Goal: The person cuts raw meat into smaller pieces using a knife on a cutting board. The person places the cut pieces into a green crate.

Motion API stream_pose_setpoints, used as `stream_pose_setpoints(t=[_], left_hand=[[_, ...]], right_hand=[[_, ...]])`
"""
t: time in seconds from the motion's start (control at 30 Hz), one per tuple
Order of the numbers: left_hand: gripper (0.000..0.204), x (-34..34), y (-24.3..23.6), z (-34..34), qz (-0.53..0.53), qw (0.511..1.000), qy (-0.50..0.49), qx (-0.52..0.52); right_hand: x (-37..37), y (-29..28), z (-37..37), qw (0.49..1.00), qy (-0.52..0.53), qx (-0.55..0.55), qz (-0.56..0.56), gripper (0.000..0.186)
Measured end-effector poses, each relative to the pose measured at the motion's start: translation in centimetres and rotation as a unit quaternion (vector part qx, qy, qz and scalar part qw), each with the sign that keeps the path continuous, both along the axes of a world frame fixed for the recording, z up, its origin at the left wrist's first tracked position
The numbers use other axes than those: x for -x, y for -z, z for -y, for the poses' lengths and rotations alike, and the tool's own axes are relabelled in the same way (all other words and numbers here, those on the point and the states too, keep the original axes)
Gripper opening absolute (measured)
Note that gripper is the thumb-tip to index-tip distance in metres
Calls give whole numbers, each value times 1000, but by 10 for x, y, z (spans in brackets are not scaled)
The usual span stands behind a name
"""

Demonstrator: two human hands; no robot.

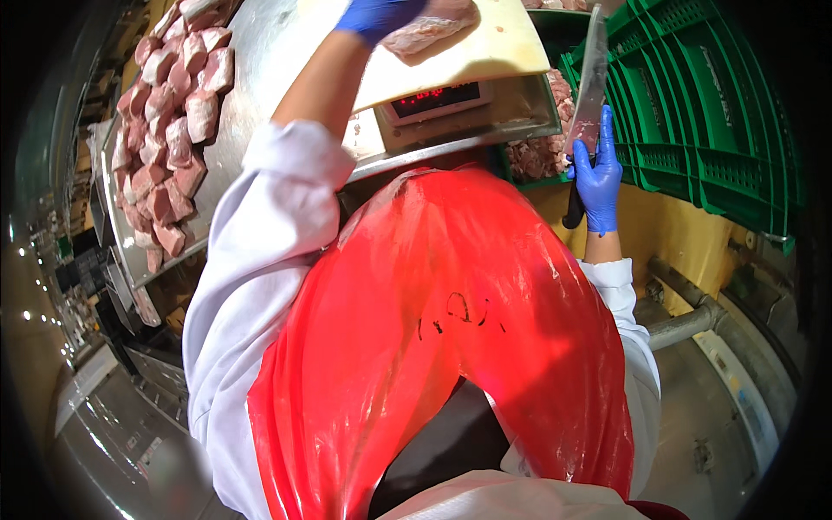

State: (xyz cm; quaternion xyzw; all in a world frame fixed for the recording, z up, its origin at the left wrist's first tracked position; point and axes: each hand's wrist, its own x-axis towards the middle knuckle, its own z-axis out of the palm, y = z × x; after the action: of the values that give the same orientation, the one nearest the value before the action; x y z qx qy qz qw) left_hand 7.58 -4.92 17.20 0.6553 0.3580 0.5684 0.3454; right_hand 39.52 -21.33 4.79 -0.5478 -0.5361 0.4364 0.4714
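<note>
Meat on the pale cutting board [511, 52], one large piece [438, 26] lying near its upper edge, looks uncut as far as the frame shows, so the work appears to be partway along. Many chunks [165, 130] are piled at the left on the steel table [260, 61], apparently cut already, and smaller bits of meat [533, 162] lie at the right near the tall green crate [685, 104], which suggests some trimming is done too. The piece on the board seems to be what is left in view; whether more waits beyond the top edge, I cannot tell. The left hand [380, 17], in a blue glove, is right by that piece, but its fingers run out of the picture, so how they are spread and whether they grip it stays unknown. The right hand [598, 186], also gloved, has the knife [593, 74] by its dark handle, thumb closed over it and index finger stretched straight; the blade points up, well apart from the meat on the board. Under the board sits a scale [433, 102] with a lit red display.
</note>
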Motion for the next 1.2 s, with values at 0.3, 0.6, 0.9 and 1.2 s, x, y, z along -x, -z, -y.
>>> stream_pose_setpoints(t=[0.3, 0.6, 0.9, 1.2], left_hand=[[34, 106, 117, -18, -259, 951, -53, 159], [42, 95, 148, 28, -198, 962, -167, 83], [34, 42, 123, 97, -329, 939, -103, -16], [25, 106, 138, 87, -348, 899, -265, -10]], right_hand=[[34, 8, -9, 982, 56, -31, -177, 41], [174, -9, -171, 947, -185, 33, -260, 17], [225, -14, -313, 942, -310, 126, -17, 14], [266, -86, -234, 852, -225, -245, 405, 31]])
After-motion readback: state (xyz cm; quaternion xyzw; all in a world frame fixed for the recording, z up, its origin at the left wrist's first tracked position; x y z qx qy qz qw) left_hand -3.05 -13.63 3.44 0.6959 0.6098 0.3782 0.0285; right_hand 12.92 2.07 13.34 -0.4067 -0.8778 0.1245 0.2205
